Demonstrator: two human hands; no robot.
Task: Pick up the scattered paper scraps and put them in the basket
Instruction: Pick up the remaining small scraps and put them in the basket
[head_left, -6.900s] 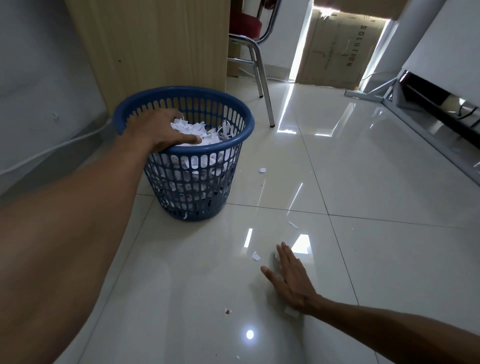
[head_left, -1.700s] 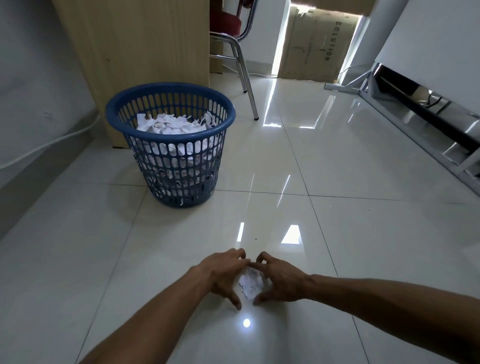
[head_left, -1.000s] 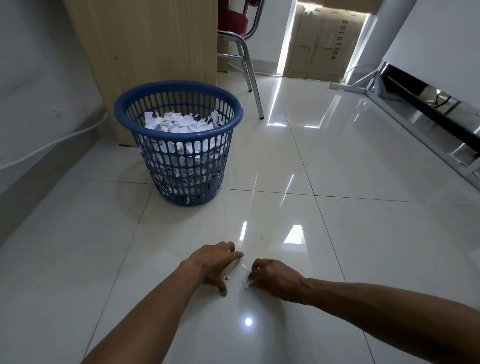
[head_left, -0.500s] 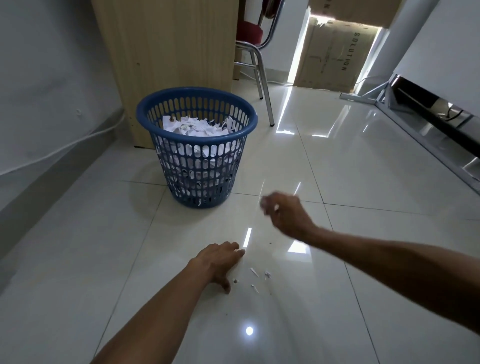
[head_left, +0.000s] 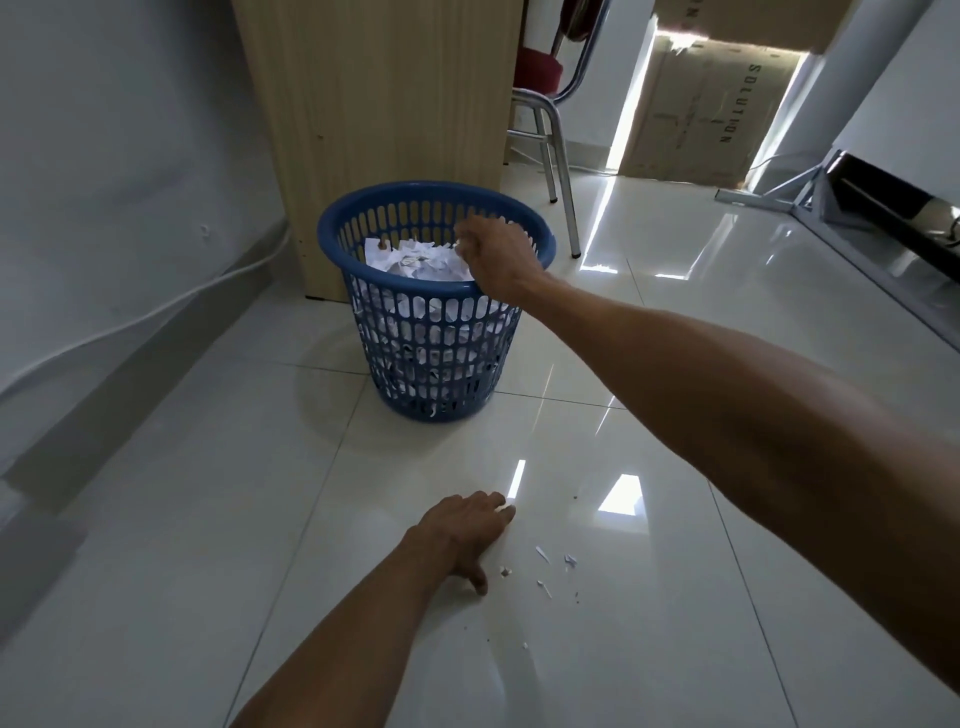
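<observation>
Over the basket's near-right rim hangs the right grip (head_left: 496, 260), fingers curled down and bunched toward the paper. Whether anything is pinched between them I cannot tell, as the fingertips are turned away. Beneath it the basket (head_left: 434, 358) stands upright on the floor (head_left: 208, 519), mouth up and long axis vertical, its slotted wall tapering to a narrower base. It sits close to the floor's left edge, just in front of the wooden panel (head_left: 384, 104). A heap (head_left: 415, 262) of white paper fills it nearly to the rim. The left grip (head_left: 462, 535) lies released, palm down and fingers spread flat on the floor, nearer the camera. Just to its right lie the remaining scraps (head_left: 543, 554), a few thin slivers and crumbs. The two longest slivers lie slantwise, far ends toward the left; the rest are too small to tell. The likely trouble is a drop so near the rim, where light paper could flutter outside or slide off the full heap. Small bits might also slip through the slots, and one piece pokes out near the base. The forearm crosses the rim low, so a careless pull back could tip so light a basket. On this glossy floor the crumbs will be hard to pinch, and a sweep of the flat hand may scatter them.
</observation>
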